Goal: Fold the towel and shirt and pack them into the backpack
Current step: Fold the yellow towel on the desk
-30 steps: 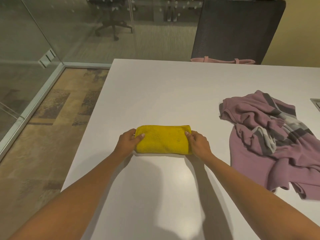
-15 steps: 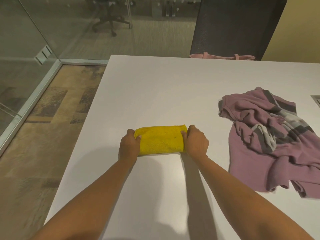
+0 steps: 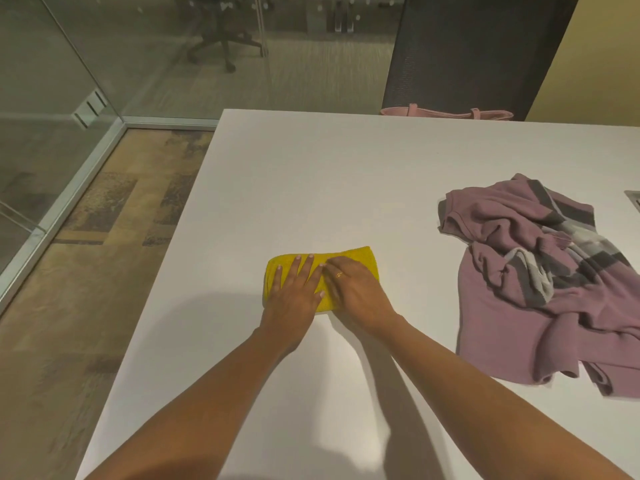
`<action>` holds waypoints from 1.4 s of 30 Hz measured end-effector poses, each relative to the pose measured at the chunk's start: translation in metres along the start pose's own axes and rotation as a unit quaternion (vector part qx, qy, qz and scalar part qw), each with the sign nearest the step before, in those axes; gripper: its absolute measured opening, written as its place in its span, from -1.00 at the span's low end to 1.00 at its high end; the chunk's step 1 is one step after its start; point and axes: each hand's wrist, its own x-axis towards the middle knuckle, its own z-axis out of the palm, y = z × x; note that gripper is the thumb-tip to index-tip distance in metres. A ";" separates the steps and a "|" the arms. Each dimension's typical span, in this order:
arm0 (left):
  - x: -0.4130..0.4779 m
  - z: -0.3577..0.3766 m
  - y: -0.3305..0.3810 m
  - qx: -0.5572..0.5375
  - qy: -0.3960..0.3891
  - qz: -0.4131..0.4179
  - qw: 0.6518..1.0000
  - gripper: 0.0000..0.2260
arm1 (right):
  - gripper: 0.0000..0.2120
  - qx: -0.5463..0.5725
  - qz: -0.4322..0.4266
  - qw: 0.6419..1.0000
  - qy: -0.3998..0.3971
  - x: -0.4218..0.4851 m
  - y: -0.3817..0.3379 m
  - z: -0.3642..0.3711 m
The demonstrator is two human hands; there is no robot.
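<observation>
Hands palm-down, side by side, on a folded towel. Left grip (image 3: 294, 289): bare hand, fingers straight and spread, pressed flat on the left half of the cloth, thumb angled toward the other hand. Right grip (image 3: 353, 289): bare hand, fingers straight and close together, laid flat on the right half, angled inward with fingertips right beside the left index finger. Thin ring (image 3: 339, 274) on one right finger. Nothing pinched or curled around by either grip. Bare forearms reaching in from the bottom of the view, converging at the cloth, soft shadows beneath them.

Yellow towel (image 3: 362, 259): folded into a small, thick rectangle, long side running left to right, rounded fold at the right end, mostly covered by the two hands. Lying on the white counter (image 3: 346, 185), toward its left side.

Shirt (image 3: 519, 289): to the right of the towel and well apart from it, on the same counter. Crumpled and unfolded, mauve with gray and white stripes, partly cut off by the right edge of the view.

Pink bag (image 3: 446, 112): only a top edge with straps showing, just past the far edge of the counter. Directly behind it, the dark mesh back of a chair (image 3: 478, 46). Further out to the left, a glass wall (image 3: 104, 46) with an office chair (image 3: 225, 39) beyond it, and patterned floor (image 3: 86, 271) beside the counter. Small gray thing (image 3: 633, 199) at the right edge of the view, too cut off to identify.
</observation>
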 end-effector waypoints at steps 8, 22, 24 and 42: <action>-0.005 0.004 -0.015 -0.026 -0.022 0.012 0.999 -0.39 | -0.23 0.059 0.087 0.989 -0.104 -0.023 0.009 0.006; -0.017 -0.001 -0.040 -0.025 0.173 0.053 0.983 -0.62 | -0.46 0.023 0.202 0.961 -0.186 0.005 0.024 -0.029; -0.013 -0.003 -0.046 -0.073 0.135 0.006 0.988 -0.61 | -0.48 0.067 0.232 0.951 -0.191 0.010 0.017 -0.031; -0.018 -0.002 -0.074 -0.015 0.078 -0.102 0.992 -0.67 | -0.56 0.449 0.260 0.827 -0.217 0.040 -0.083 0.006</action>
